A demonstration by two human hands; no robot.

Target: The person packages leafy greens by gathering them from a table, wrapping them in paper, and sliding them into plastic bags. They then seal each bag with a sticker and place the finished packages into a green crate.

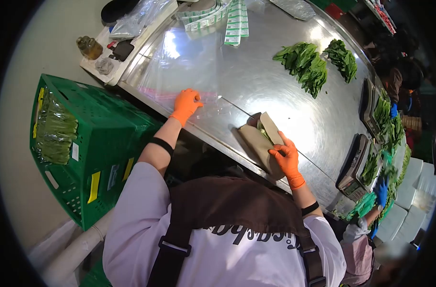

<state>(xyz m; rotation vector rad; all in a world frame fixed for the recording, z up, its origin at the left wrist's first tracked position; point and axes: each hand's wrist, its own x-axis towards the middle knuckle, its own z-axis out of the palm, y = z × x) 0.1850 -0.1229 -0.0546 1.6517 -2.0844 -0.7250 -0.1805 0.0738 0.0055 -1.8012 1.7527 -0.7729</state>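
My left hand point(188, 103), in an orange glove, is at the lower edge of a stack of clear plastic bags point(184, 62), its fingers bent together; whether a bag edge is between them is too small to tell. My right hand point(286, 155), gloved the same way, grips the right side of a brown paper wrap point(258, 143) near the table's front edge. Some green leaves point(263, 129) show inside the fold of the wrap. Two bunches of leafy greens point(304, 67) point(341, 60) lie farther back on the metal table point(256, 91).
Green crates point(98, 143) with bagged greens point(57, 129) stand at the left. Label strips point(236, 24) lie at the table's back. Scales point(354, 174) and more greens line the right side, where co-workers' blue-gloved hands point(382, 190) show. A jar point(89, 48) sits at the upper left.
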